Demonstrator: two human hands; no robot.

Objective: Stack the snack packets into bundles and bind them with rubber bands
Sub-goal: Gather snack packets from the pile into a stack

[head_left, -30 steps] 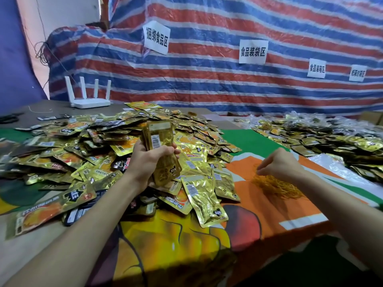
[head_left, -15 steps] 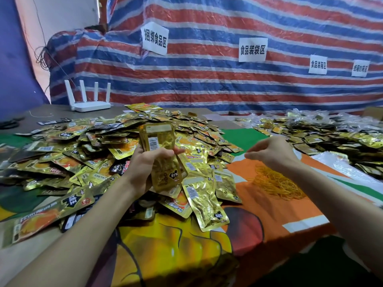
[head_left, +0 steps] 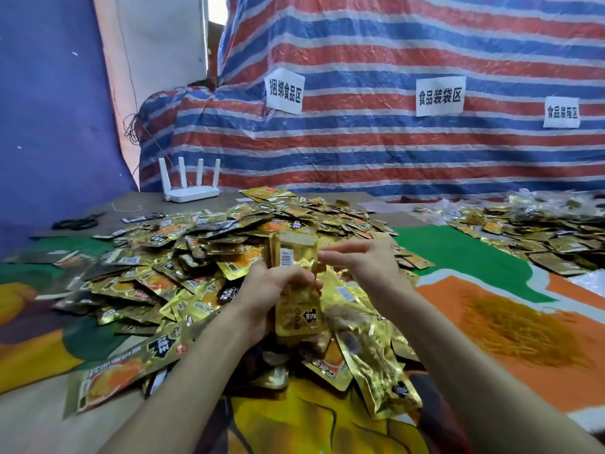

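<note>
A: What stands at the tabletop's (head_left: 137, 199) far left?
B: A white router (head_left: 191, 191), four antennas upright; a dark, unclear item (head_left: 78, 221) lies nearer the edge.
A: And behind?
B: A red, blue and white striped tarp (head_left: 376, 152) bearing three paper signs (head_left: 440, 96); a blue sheet (head_left: 49, 126) at left.
A: The covering?
B: A printed cloth (head_left: 474, 257), green and orange.

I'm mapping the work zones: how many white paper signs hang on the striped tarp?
3: left sign, middle sign, right sign; more may sit past the right edge.
</note>
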